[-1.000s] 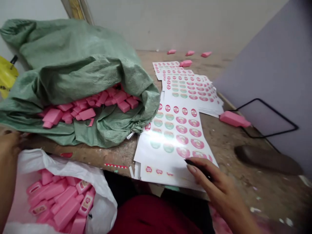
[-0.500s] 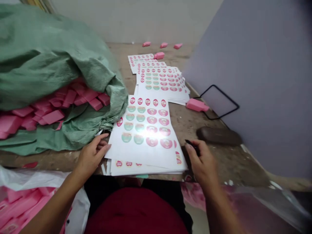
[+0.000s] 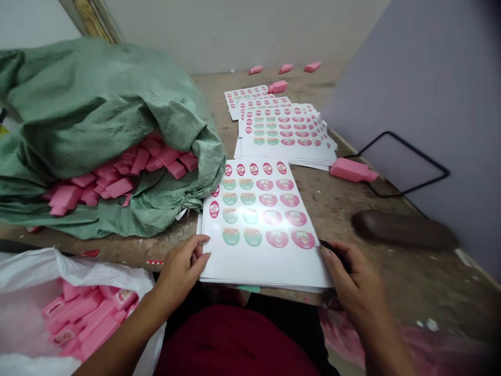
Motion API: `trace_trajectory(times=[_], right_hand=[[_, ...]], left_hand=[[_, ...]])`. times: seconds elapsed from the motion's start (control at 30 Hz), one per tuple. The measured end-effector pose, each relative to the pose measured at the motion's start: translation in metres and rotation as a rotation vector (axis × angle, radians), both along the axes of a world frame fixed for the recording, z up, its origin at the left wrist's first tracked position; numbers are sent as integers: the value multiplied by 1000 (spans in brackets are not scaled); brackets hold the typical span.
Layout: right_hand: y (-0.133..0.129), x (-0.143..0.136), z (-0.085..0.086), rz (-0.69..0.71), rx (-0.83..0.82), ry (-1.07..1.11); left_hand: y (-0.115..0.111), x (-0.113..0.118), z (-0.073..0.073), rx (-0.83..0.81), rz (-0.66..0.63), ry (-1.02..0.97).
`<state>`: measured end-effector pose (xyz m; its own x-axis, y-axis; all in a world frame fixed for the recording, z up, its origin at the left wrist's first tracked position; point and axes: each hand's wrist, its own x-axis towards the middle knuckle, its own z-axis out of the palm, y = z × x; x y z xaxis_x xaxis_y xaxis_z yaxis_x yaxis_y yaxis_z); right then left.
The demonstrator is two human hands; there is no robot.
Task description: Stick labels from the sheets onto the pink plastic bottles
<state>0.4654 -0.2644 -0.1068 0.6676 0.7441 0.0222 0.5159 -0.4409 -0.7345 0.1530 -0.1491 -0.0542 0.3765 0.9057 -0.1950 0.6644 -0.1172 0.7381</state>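
Observation:
A stack of white sticker sheets lies at the table's front edge, printed with rows of green and pink labels. My left hand is at the stack's left edge, thumb and forefinger on the paper and the other fingers curled. At the right edge, my right hand is closed around a slim black object, mostly hidden by the fingers; its kind I cannot make out. The right thumb rests against the sheets' corner.
An open green sack of pink bottles lies left. Below it hangs a white bag with labelled pink bottles. More sticker sheets lie behind. A pink bottle, a black wire frame and a brown case are right.
The front sheets are now squared into a neater stack; the lower sheets that stuck out at front and right are nearly covered. Both hands stay at its sides. The view has swung left.

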Motion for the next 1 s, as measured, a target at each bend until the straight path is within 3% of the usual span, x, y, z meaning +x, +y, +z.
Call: trace_trajectory(times=[0.33, 0.53, 0.67, 0.8, 0.9, 1.0], right_hand=[[-2, -11, 7, 58, 17, -117], [2, -10, 20, -61, 29, -28], [13, 1, 26, -20, 20, 203], [27, 16, 24, 35, 32, 257], [34, 18, 24, 53, 78, 259], [36, 12, 27, 28, 166, 234]], left_hand=[[2, -7, -2, 16, -19, -81], [3, -11, -8, -5, 32, -50], [13, -13, -10, 304, -96, 146], [26, -10, -20, 569, -283, 311], [30, -11, -37, 640, -300, 277], [28, -14, -59, 686, -226, 150]])
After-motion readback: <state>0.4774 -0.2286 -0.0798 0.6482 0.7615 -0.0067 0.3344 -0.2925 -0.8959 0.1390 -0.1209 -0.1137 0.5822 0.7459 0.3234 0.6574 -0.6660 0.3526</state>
